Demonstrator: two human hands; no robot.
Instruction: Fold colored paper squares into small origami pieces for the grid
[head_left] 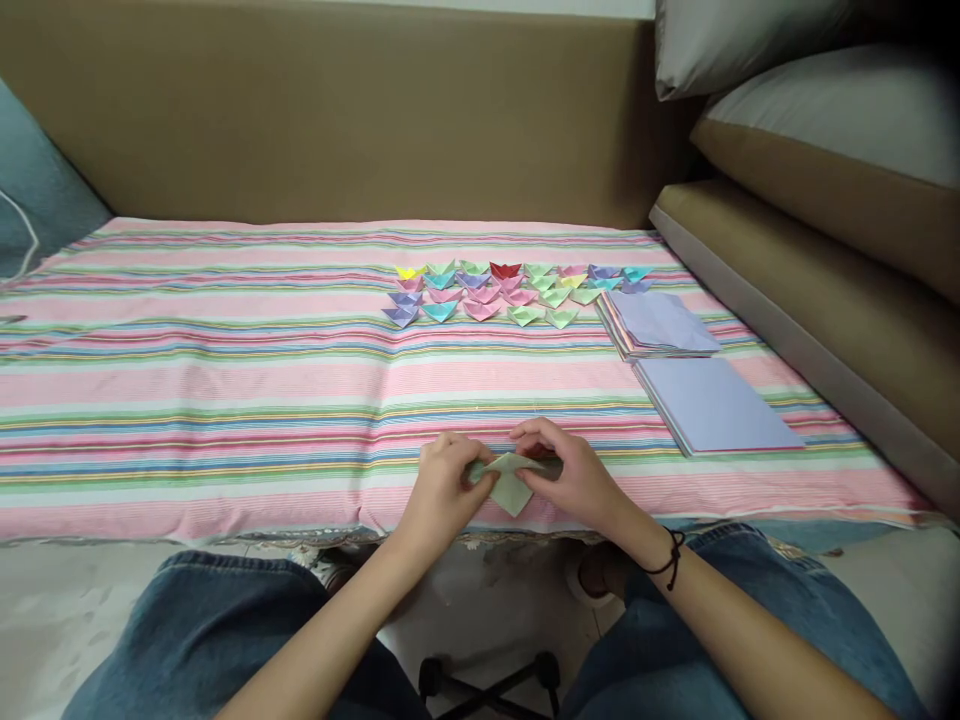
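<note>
A pale green folded paper is held between my two hands just above the front edge of the striped cloth. My left hand pinches its left side between thumb and fingers. On the other side my right hand grips the paper's right part, thumb in front. The paper shows a diamond-shaped face with its lower corner pointing down toward me. Part of it is hidden behind my fingers.
Rows of small folded paper boats in several colours stand toward the back of the striped cloth. To their right lie a ruffled stack of paper and a neater lilac-topped stack. Cushions line the right side.
</note>
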